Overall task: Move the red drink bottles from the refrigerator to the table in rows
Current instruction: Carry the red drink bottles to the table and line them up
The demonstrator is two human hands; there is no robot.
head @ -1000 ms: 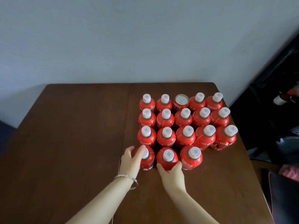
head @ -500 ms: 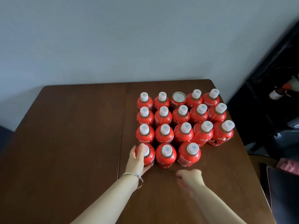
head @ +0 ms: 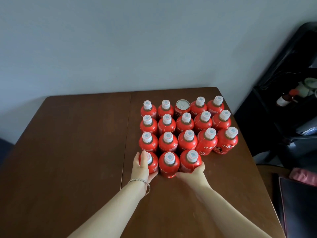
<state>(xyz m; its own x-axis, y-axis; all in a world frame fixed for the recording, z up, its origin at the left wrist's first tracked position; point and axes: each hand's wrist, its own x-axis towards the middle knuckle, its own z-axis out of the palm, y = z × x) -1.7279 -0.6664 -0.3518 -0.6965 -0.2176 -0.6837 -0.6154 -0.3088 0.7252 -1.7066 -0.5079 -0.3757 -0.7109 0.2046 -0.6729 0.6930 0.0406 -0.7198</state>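
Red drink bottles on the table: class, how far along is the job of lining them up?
Done: three full rows of five, one item a can. In hand: the fourth row holds three; the left hand grips its end bottle, the right hand its third bottle. Left: two places.

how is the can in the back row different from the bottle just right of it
The can has a wide, flat silver top; the bottle has a small white cap with a printed code. The can keeps its width to the top, while the bottle narrows to a neck. Both are red, upright and in the back row.
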